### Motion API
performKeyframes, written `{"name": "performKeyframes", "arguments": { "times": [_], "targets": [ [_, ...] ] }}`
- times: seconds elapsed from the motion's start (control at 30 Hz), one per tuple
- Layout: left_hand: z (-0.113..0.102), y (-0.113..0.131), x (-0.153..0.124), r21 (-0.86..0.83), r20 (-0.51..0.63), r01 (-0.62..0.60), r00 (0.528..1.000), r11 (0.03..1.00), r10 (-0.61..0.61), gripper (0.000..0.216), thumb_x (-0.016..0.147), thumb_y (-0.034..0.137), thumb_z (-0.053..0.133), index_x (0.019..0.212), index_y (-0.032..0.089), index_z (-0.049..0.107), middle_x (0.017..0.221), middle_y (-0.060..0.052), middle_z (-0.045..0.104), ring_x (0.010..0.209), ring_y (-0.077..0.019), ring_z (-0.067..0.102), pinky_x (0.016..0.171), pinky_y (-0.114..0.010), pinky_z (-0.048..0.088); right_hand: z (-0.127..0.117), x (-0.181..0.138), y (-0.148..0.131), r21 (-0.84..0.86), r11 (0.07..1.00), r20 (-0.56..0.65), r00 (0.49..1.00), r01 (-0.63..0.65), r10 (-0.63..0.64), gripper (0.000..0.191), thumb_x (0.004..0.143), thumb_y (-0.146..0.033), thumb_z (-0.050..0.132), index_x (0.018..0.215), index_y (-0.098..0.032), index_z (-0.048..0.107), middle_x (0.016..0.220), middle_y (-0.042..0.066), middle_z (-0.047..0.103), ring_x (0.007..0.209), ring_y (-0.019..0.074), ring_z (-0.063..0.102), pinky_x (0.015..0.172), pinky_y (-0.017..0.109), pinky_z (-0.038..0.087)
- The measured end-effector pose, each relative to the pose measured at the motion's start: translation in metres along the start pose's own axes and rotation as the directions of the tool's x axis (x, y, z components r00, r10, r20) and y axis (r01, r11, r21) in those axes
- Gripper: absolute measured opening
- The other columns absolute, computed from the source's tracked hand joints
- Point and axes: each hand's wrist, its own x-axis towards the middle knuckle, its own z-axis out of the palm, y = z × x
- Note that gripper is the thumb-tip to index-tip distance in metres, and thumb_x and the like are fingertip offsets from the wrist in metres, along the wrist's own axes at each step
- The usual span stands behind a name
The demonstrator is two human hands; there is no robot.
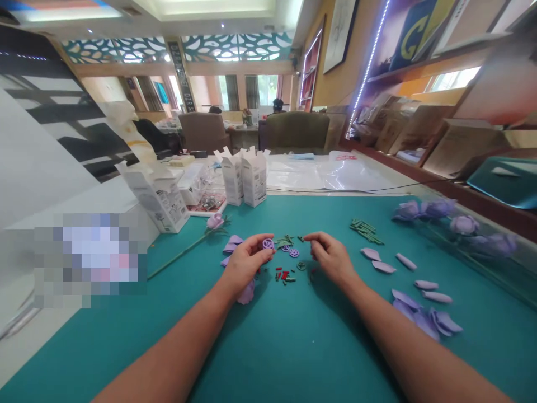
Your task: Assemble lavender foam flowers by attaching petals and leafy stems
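My left hand [245, 260] pinches a small purple spoked wheel piece [268, 244] between thumb and forefinger. My right hand [333, 254] hovers at the right of the small parts, forefinger stretched out and the other fingers curled, nothing visible in it. Its fingertip is close to a small green piece [301, 239]; whether they touch I cannot tell. Between the hands lie another purple wheel piece [294, 253], a green wheel piece [301, 266], green leaf-like parts [286, 242] and several small red pieces [285, 275]. Purple petal pieces [246, 294] are partly hidden by my left hand.
On the green mat [268, 347] a pink-purple flower [215, 221] lies at left. At right are green sticks [366, 231], loose petals [384, 267], a petal pile [419, 316] and purple flowers [464, 225]. White boxes [254, 179] stand behind. A blurred patch covers something at far left.
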Motion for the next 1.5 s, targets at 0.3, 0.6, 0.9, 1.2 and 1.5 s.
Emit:
{"name": "performKeyframes", "arguments": {
  "times": [0.3,0.6,0.9,1.2,1.5],
  "targets": [
    [-0.003,0.000,0.002,-0.006,0.004,-0.028,1.000,1.000,0.028,0.050,0.067,0.028,0.070,0.114,0.014,0.062,0.090,-0.006,0.067,0.082,-0.0157,0.061,0.077,-0.030,0.048,-0.024,0.005,-0.009,-0.034,0.998,0.045,0.998,-0.050,0.052,0.028,0.074,-0.033,0.048,0.091,-0.018,0.064,0.068,0.001,0.061,0.060,0.0148,0.056,0.058,0.029,0.044],
    [-0.002,0.000,0.000,0.055,0.033,-0.041,0.999,0.998,0.040,0.052,0.068,0.034,0.068,0.116,0.014,0.061,0.091,-0.007,0.068,0.079,-0.0163,0.062,0.075,-0.031,0.049,-0.072,0.006,-0.003,-0.094,0.991,-0.182,0.980,-0.096,0.078,0.030,0.071,-0.035,0.050,0.092,-0.018,0.065,0.078,0.005,0.067,0.070,0.0183,0.061,0.064,0.031,0.048],
    [0.001,0.006,0.000,0.062,-0.026,0.012,1.000,0.998,-0.010,0.058,0.065,0.046,0.071,0.113,0.016,0.062,0.093,-0.008,0.071,0.085,-0.0216,0.066,0.078,-0.036,0.053,-0.145,-0.002,0.013,-0.411,0.882,-0.536,0.844,-0.230,-0.030,0.031,0.073,-0.029,0.047,0.094,-0.019,0.068,0.081,0.007,0.072,0.075,0.0224,0.066,0.072,0.035,0.048],
    [-0.005,-0.007,0.011,0.095,-0.042,0.002,0.999,0.996,0.002,0.058,0.062,0.051,0.072,0.111,0.021,0.065,0.091,-0.007,0.072,0.083,-0.0221,0.068,0.079,-0.037,0.055,-0.173,-0.005,0.033,-0.663,0.607,-0.464,0.877,-0.439,0.126,0.025,0.074,-0.025,0.050,0.087,-0.022,0.071,0.089,0.006,0.073,0.084,0.0237,0.065,0.072,0.032,0.046],
    [-0.005,-0.007,0.008,0.155,-0.008,0.008,1.000,0.988,-0.007,0.056,0.065,0.052,0.070,0.112,0.022,0.065,0.095,-0.008,0.071,0.085,-0.0237,0.068,0.057,-0.027,0.051,-0.169,-0.004,0.066,-0.717,0.511,-0.410,0.879,-0.475,0.242,0.022,0.069,-0.024,0.058,0.086,-0.023,0.073,0.080,0.010,0.072,0.072,0.0242,0.067,0.062,0.033,0.048]
  ]
}}
